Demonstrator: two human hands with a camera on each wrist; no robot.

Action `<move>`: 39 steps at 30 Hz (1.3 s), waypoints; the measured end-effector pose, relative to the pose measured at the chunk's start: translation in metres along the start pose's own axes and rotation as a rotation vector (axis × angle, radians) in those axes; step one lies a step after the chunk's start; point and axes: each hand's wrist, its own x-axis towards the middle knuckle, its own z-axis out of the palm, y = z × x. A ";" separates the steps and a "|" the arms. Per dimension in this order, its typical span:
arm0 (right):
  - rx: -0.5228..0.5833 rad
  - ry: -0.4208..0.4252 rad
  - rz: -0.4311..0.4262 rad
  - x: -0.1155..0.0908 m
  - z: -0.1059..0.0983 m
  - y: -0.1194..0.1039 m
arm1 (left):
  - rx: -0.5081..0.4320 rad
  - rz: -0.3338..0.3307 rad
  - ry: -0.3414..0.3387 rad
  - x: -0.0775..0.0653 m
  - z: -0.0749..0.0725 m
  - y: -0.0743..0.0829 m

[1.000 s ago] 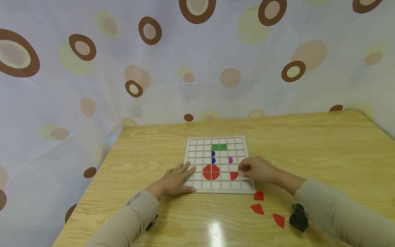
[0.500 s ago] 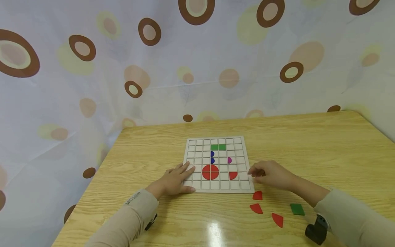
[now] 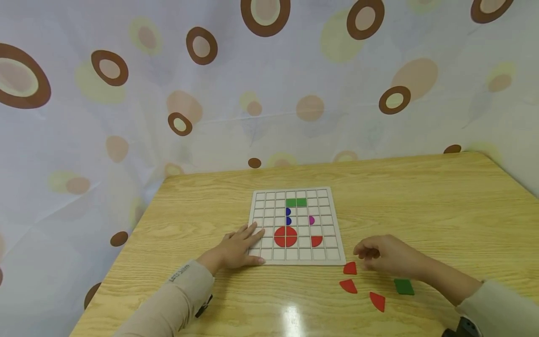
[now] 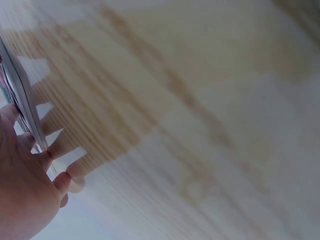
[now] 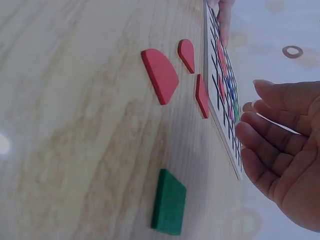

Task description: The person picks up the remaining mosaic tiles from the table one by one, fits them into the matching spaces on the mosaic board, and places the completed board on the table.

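A white grid board [image 3: 300, 256] lies on the table, bearing two green squares [image 3: 296, 202], two blue half circles [image 3: 288, 221], a magenta half circle [image 3: 311, 220], a red circle of quarter pieces [image 3: 285, 237] and a lone red quarter [image 3: 316, 241]. My left hand [image 3: 236, 249] rests with spread fingers on the board's left edge. To the right of the board my right hand [image 3: 391, 255] hovers, fingers loosely bent and holding nothing, as the right wrist view shows. Near it lie three loose red quarter pieces [image 3: 348, 286] and a green square [image 5: 170, 204].
The wooden table [image 3: 210, 206] extends around the board on all sides. Behind it hangs a pale cloth [image 3: 236, 84] printed with brown and beige circles. A bright glare spot [image 3: 291, 318] shows near the front.
My right hand has drawn back from the board's right side towards the right and nearer to me, uncovering the loose green square. The left hand has stayed in place.
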 end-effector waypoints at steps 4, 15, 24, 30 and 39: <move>0.009 -0.026 -0.001 -0.007 0.001 0.002 | -0.011 0.002 0.000 -0.001 -0.002 0.001; 0.082 -0.085 0.015 -0.023 0.009 0.010 | -0.002 -0.003 -0.009 -0.001 -0.002 0.002; 0.111 -0.127 0.022 -0.028 0.017 0.016 | -0.002 0.001 -0.002 0.000 -0.001 0.001; 0.054 -0.125 0.002 -0.031 0.021 0.017 | -0.010 0.003 -0.007 -0.001 -0.002 0.001; -0.020 -0.114 -0.055 -0.032 0.027 0.019 | -0.014 0.001 -0.008 0.000 -0.003 0.002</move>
